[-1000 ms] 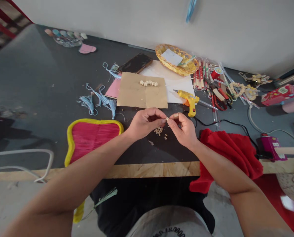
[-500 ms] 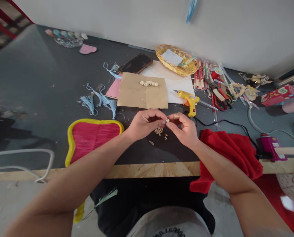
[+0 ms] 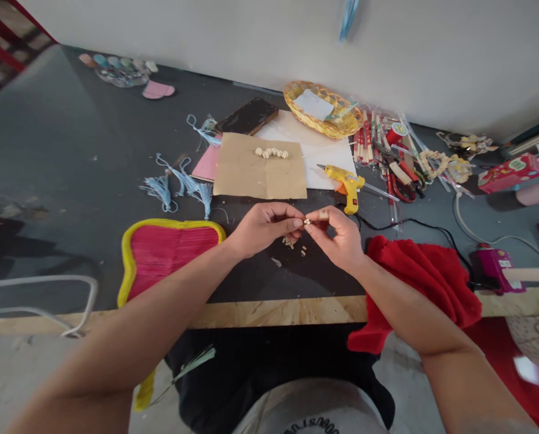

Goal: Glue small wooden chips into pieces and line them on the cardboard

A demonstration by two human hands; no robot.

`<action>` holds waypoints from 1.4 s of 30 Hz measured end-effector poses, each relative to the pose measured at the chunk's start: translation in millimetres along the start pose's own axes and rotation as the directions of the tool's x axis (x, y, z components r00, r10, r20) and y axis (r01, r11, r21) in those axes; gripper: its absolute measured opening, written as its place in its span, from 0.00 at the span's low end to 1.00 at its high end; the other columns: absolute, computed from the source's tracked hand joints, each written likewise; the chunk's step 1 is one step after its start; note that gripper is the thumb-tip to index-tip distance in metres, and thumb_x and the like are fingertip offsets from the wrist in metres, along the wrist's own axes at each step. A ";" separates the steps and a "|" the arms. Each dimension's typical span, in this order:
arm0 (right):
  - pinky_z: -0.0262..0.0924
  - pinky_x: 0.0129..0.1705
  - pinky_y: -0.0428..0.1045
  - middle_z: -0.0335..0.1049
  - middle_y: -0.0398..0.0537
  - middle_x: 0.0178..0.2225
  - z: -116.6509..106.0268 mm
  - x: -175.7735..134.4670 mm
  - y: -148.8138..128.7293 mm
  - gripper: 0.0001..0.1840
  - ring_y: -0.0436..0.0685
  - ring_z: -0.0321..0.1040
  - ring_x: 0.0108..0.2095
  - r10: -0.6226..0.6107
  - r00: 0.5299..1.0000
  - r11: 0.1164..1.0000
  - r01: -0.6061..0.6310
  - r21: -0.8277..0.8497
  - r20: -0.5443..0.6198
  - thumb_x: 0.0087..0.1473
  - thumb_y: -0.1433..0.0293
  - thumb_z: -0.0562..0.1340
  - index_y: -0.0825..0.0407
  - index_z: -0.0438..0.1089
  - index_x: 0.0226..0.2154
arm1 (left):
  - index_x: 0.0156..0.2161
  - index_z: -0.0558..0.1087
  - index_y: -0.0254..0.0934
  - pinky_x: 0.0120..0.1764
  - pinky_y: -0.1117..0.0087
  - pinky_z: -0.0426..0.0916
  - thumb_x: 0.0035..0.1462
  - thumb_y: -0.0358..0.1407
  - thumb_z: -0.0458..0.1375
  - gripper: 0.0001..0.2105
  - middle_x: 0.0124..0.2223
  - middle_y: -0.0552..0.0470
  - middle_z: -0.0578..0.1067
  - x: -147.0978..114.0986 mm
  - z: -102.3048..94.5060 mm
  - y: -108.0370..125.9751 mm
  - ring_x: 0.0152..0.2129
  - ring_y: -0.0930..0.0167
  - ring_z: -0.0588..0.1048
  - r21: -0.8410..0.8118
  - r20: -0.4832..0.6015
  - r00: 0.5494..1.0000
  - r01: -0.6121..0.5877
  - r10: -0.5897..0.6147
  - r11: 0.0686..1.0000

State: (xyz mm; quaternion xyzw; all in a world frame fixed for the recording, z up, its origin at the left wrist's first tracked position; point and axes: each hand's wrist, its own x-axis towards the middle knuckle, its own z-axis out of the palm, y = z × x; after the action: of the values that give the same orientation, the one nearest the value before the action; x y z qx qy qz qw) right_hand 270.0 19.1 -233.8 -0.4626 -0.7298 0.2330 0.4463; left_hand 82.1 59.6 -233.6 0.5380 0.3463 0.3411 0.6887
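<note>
L hand (image 3: 269, 229) & R hand (image 3: 340, 239) pinch a tiny pale cluster (image 3: 307, 221) btwn fingertips over table (image 3: 246, 280), prob. for fine control; loose pale bits (image 3: 289, 242) just below, glue gun (image 3: 349, 188) nearby, prob. for quick reach.

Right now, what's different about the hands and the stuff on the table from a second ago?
Only a little: the left hand and the right hand have drawn very slightly toward the person, and the tiny pale piece between them shows a bit more clearly. Nothing was let go or newly picked up. The cream row on the brown paper and the yellow glue gun stayed put.
</note>
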 end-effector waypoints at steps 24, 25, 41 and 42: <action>0.70 0.33 0.48 0.75 0.46 0.34 2.2 -2.2 3.9 0.04 0.51 0.72 0.33 -0.089 0.996 0.996 0.089 -0.007 0.000 0.60 0.68 0.62 0.49 0.72 0.36 | 0.31 0.78 0.32 0.29 0.74 0.74 0.50 0.44 0.68 0.14 0.24 0.50 0.78 -1.7 0.7 4.5 0.22 0.74 0.76 0.025 0.046 0.999 0.011 -0.012 1.000; 0.70 0.33 0.48 0.75 0.46 0.34 2.2 -2.3 4.0 0.03 0.51 0.72 0.33 -0.095 0.995 0.995 0.095 -0.005 -0.002 0.60 0.68 0.62 0.49 0.72 0.36 | 0.31 0.78 0.32 0.29 0.74 0.74 0.50 0.44 0.68 0.14 0.24 0.51 0.78 -1.6 0.7 4.3 0.22 0.74 0.76 0.022 0.048 0.999 0.014 -0.015 1.000; 0.70 0.33 0.48 0.75 0.46 0.34 1.2 -1.7 3.4 0.03 0.52 0.72 0.33 -0.091 0.996 0.996 0.091 -0.003 0.005 0.58 0.68 0.63 0.49 0.72 0.37 | 0.32 0.79 0.32 0.29 0.74 0.74 0.50 0.43 0.68 0.13 0.25 0.50 0.79 -1.7 -1.0 4.7 0.22 0.74 0.76 0.030 0.049 0.998 0.025 -0.026 0.999; 0.70 0.33 0.48 0.75 0.46 0.34 1.0 -1.7 3.4 0.04 0.51 0.72 0.33 -0.093 0.996 0.996 0.093 -0.002 0.003 0.58 0.68 0.64 0.49 0.72 0.38 | 0.32 0.79 0.32 0.29 0.73 0.74 0.50 0.43 0.68 0.13 0.25 0.50 0.79 -1.7 -1.1 4.7 0.22 0.74 0.76 0.026 0.049 0.998 0.026 -0.028 0.999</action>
State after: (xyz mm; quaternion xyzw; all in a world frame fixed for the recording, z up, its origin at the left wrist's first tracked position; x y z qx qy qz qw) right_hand 271.0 19.2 -237.6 -0.4281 -0.7515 0.2119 0.4549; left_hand 79.8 59.5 -229.0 0.5501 0.3407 0.3141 0.6947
